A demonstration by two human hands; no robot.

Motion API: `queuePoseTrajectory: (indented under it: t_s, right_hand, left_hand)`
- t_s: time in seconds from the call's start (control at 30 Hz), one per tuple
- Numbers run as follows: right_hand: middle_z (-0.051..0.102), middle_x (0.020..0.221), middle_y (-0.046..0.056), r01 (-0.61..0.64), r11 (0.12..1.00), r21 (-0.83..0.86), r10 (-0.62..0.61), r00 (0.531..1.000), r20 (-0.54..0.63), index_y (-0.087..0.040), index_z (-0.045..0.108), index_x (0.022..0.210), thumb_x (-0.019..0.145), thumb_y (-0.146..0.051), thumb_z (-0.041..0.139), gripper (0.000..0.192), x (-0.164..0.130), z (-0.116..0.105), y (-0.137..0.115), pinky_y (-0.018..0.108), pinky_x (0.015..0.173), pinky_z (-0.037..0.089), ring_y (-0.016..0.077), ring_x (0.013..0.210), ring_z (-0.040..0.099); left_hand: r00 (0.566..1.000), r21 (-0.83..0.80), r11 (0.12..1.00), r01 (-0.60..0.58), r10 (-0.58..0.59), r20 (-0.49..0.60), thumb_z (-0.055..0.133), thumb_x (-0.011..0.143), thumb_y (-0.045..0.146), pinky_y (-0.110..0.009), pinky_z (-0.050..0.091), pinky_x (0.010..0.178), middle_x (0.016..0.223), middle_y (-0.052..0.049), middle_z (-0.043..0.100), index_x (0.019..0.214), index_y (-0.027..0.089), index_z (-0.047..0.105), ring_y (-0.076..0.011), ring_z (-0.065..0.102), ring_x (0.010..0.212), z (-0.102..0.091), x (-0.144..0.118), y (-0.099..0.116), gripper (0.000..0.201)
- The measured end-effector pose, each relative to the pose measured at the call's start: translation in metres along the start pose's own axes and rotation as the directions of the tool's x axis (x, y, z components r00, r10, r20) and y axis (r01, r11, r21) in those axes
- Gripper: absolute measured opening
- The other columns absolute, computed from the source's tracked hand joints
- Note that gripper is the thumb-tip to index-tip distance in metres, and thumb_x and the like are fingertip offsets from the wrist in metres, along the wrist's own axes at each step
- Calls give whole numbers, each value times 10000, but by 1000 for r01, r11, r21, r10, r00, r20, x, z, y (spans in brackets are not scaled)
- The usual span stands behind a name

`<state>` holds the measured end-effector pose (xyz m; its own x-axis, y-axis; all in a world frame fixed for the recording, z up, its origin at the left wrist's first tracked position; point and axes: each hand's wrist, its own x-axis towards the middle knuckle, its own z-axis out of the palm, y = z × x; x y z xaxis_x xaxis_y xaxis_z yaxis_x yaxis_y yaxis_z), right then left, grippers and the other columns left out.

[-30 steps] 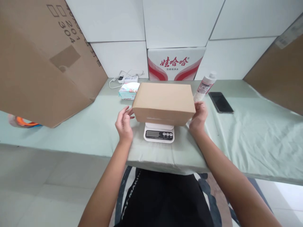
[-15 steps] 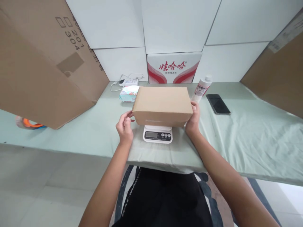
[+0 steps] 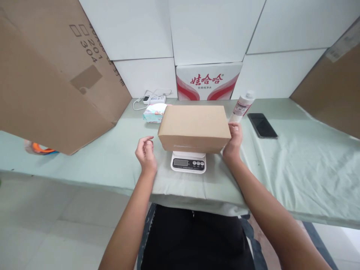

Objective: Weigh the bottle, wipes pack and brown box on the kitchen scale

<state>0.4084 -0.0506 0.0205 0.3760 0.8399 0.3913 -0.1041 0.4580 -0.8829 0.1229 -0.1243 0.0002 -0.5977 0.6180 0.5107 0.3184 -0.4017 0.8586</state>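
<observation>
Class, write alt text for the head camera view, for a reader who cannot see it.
A closed cardboard box sits on a small white digital scale; the right hand touches its right end, the left hand hovers open just beside it. A bottle and phone lie right.

On the table (image 3: 295,165) we list a box (image 3: 194,125) atop the scale (image 3: 188,163), left hand (image 3: 146,153) just left of it, right hand (image 3: 234,140) at its right end, tissues (image 3: 154,112) behind-left, a bottle (image 3: 242,106) behind-right, a phone (image 3: 262,125) further right.
</observation>
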Motion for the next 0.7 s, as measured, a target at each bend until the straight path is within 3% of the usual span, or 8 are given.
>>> queuePoseTrajectory:
  t_s: [0.3,0.7]
  right_hand:
    - [393,719,-50,-9,999,-37,9,1000,1,-237,620,947,941,-722,581,487,-3,-1,-1,242,558,355,122,621,395]
    - [392,706,-59,-54,998,12,54,999,3,-238,633,957,910,-729,605,495,-2,-3,0,226,558,340,114,606,372]
  left_hand:
    - [999,56,998,29,-31,44,599,927,370,-274,267,534,637,35,449,804,196,646,-115,342,549,-2,-1,1,219]
    - [995,94,994,50,-58,86,608,908,350,-267,256,514,584,45,414,735,209,585,-113,336,518,-1,-1,4,224]
